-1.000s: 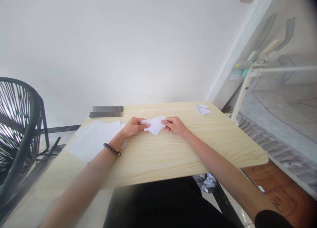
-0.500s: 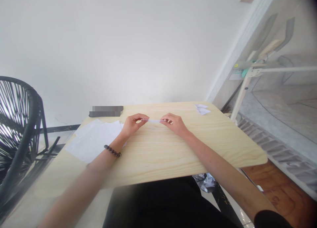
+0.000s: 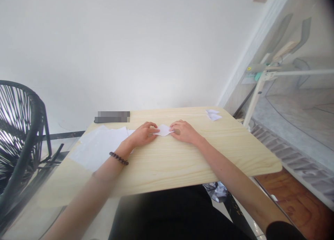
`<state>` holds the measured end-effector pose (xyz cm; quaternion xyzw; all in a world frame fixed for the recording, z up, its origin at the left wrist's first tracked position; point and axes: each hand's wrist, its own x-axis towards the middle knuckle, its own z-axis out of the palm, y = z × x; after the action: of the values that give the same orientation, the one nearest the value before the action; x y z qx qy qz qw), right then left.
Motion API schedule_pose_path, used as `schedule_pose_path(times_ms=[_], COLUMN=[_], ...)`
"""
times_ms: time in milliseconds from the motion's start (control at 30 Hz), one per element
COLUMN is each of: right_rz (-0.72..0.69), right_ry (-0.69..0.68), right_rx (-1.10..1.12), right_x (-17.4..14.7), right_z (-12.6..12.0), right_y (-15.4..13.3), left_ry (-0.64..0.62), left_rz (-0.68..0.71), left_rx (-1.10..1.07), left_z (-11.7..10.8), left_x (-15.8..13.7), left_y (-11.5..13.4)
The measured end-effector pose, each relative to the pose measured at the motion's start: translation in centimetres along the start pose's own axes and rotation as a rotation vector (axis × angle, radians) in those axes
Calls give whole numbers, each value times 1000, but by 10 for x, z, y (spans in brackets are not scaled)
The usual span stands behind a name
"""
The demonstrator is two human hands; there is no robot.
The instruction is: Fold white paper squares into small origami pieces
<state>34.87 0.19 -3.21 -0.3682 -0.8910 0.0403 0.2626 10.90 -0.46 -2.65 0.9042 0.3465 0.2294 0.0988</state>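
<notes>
A small piece of white folded paper (image 3: 164, 130), roughly diamond-shaped, is low over or on the wooden table between my hands. My left hand (image 3: 145, 133), with a dark beaded bracelet at the wrist, grips its left corner between thumb and fingers. At the opposite corner, my right hand (image 3: 184, 131) pinches the paper the same way. Beside my left forearm lie white paper sheets (image 3: 97, 146), partly covered by that arm. Two small folded paper pieces (image 3: 213, 115) rest at the far right of the table.
The light wooden table (image 3: 167, 170) stands against a white wall. A dark, blurred-out object (image 3: 112, 117) lies at its back left edge. To the left is a black woven chair (image 3: 33, 104). A white metal frame (image 3: 254, 101) stands at the right, and crumpled silvery material (image 3: 217, 192) shows below the table.
The paper has turned from nearly edge-on to showing its flat face. Both hands have come down slightly, still at its two corners.
</notes>
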Motion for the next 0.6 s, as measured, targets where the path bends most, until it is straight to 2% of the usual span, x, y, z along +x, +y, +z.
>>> schedule_pose_path(times_ms=[333,467,600], right_rz=[-21,-81,-59], right_ry=[-47,-30,10], right_rx=[60,18,-34], right_x=[-2,0,2], right_z=[-4,-1,2], right_y=[1,-3,-7], left_ry=[14,71,127], left_rz=[-62,-113,-140], left_rx=[115,154,200], left_z=[1,1,0], left_x=[2,0,0], left_y=[-5,-4,-1])
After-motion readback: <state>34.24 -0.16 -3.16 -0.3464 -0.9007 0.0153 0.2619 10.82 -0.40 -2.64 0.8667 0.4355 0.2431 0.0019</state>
